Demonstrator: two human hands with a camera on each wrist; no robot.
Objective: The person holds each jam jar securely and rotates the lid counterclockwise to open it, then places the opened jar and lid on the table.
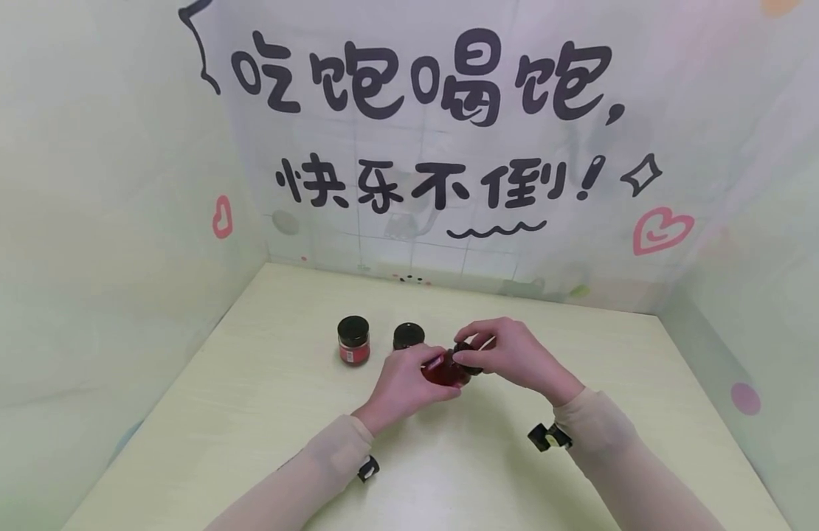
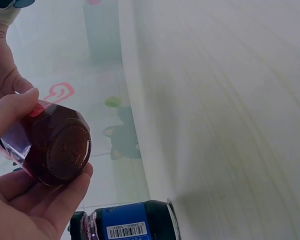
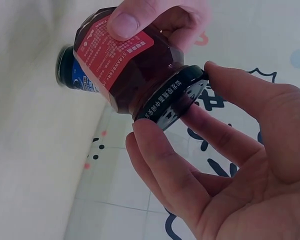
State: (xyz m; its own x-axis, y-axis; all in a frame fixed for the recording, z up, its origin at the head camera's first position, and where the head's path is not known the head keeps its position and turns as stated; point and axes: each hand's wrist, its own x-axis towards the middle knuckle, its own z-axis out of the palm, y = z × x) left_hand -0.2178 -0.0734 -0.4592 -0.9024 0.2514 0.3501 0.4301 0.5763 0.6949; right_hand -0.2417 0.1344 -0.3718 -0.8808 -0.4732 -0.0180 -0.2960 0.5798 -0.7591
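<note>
Above the table, a faceted glass jar of strawberry jam (image 1: 446, 372) with a red label is held tilted on its side. My left hand (image 1: 404, 380) grips its body, thumb on one side and fingers on the other; its round glass base (image 2: 69, 152) faces the left wrist camera. The fingertips and thumb of my right hand (image 1: 514, 355) pinch the rim of its black lid (image 3: 172, 95), which sits on the jar's mouth. Just beyond my left hand stands a jar with a blue label (image 2: 126, 222) and a dark lid, partly hidden in the head view.
A third jar (image 1: 353, 350), with a black lid and a red label, stands upright left of the blue-labelled one. The pale wooden table (image 1: 250, 376) meets a printed cloth backdrop (image 1: 423, 140) at the back and cloth walls at both sides.
</note>
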